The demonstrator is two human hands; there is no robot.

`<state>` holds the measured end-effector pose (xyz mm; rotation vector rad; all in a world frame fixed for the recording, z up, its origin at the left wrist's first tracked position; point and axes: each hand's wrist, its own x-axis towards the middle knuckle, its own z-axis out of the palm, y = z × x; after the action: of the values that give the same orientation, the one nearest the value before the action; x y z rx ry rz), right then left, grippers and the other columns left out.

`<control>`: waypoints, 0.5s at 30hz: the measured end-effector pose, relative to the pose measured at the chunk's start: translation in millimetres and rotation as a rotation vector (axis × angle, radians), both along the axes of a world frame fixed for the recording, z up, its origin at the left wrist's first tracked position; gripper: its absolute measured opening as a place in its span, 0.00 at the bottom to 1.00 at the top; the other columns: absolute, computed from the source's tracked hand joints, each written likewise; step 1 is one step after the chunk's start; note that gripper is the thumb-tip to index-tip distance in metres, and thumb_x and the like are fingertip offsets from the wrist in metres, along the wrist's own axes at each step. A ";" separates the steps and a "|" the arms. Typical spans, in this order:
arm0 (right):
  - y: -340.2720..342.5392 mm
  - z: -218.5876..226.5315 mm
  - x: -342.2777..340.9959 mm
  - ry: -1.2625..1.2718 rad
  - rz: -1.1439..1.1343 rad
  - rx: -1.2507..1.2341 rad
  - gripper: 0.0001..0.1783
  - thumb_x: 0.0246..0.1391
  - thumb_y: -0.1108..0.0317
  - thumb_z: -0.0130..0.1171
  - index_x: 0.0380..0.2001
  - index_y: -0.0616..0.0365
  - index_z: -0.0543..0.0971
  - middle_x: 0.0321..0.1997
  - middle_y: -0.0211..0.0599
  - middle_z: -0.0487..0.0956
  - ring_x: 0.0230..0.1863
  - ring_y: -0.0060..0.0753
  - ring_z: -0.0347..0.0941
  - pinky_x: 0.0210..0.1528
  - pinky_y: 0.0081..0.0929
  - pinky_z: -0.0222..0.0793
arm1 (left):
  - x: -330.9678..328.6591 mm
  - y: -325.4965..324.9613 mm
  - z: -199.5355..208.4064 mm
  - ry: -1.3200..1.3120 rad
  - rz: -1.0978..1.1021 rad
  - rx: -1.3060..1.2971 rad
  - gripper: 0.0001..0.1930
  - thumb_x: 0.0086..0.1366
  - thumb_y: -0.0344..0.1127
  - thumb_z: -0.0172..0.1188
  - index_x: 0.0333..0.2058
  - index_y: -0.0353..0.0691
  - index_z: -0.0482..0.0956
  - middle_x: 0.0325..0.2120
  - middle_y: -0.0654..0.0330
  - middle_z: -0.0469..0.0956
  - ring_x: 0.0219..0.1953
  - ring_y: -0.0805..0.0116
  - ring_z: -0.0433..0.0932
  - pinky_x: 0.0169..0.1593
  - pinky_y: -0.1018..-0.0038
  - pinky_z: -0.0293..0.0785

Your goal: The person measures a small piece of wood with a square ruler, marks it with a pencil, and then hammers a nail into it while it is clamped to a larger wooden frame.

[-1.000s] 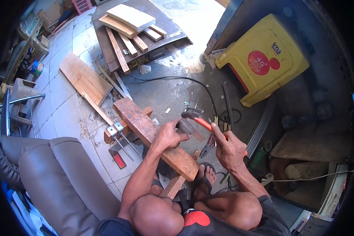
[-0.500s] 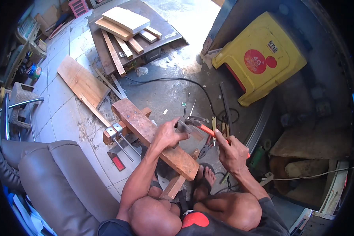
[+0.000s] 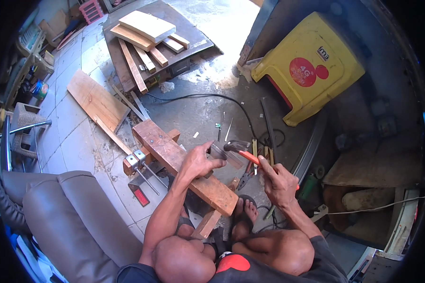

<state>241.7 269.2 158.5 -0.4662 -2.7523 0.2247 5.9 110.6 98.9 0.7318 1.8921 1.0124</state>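
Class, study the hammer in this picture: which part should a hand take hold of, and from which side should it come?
Probably the orange handle near its free end, from the person's right. The hammer lies with its metal head toward the wooden block and its handle running back to the right hand, whose grip already wraps it there.

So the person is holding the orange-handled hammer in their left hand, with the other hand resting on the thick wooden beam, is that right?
Not quite. The head view shows the orange-handled hammer in the right hand; it is the left hand that rests on the thick wooden beam.
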 end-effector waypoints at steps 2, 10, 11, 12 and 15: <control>-2.6 -2.4 7.7 0.098 0.009 -0.086 0.30 0.51 0.75 0.68 0.59 0.44 0.81 0.23 0.34 0.72 0.20 0.35 0.71 0.22 0.34 0.66 | 4.7 -3.5 -10.2 0.044 0.022 -0.001 0.44 0.46 0.49 0.76 0.62 0.34 0.75 0.46 0.37 0.83 0.52 0.44 0.82 0.57 0.61 0.75; -1.7 3.1 14.2 0.027 -0.003 -0.020 0.30 0.51 0.73 0.67 0.59 0.38 0.81 0.22 0.32 0.69 0.20 0.35 0.69 0.21 0.34 0.65 | 3.7 -4.7 -24.7 0.039 0.008 0.008 0.47 0.45 0.51 0.77 0.62 0.32 0.73 0.50 0.35 0.81 0.54 0.44 0.81 0.60 0.62 0.74; -0.4 0.1 15.5 -0.035 0.006 0.040 0.30 0.51 0.72 0.67 0.59 0.38 0.81 0.21 0.32 0.68 0.19 0.35 0.69 0.21 0.34 0.65 | 4.5 -4.2 -25.2 0.027 0.006 0.015 0.47 0.45 0.51 0.76 0.62 0.32 0.73 0.50 0.35 0.80 0.55 0.44 0.81 0.60 0.62 0.74; 0.2 -3.1 16.9 -0.098 0.015 0.098 0.29 0.51 0.72 0.66 0.59 0.39 0.81 0.21 0.33 0.68 0.19 0.35 0.69 0.21 0.34 0.65 | 5.3 -4.0 -25.3 0.015 0.004 0.022 0.47 0.45 0.51 0.76 0.62 0.32 0.73 0.50 0.35 0.80 0.55 0.44 0.81 0.60 0.62 0.74; 0.2 -2.3 17.9 0.048 -0.030 -0.022 0.29 0.50 0.72 0.67 0.58 0.39 0.82 0.22 0.32 0.67 0.19 0.35 0.68 0.21 0.35 0.63 | 1.3 0.8 -14.9 0.038 -0.004 0.025 0.47 0.45 0.51 0.76 0.62 0.31 0.73 0.51 0.35 0.80 0.55 0.43 0.80 0.60 0.61 0.73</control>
<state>259.6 269.4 156.2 -0.5015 -2.6968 0.2558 7.2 111.5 84.0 0.7737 1.9126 1.0276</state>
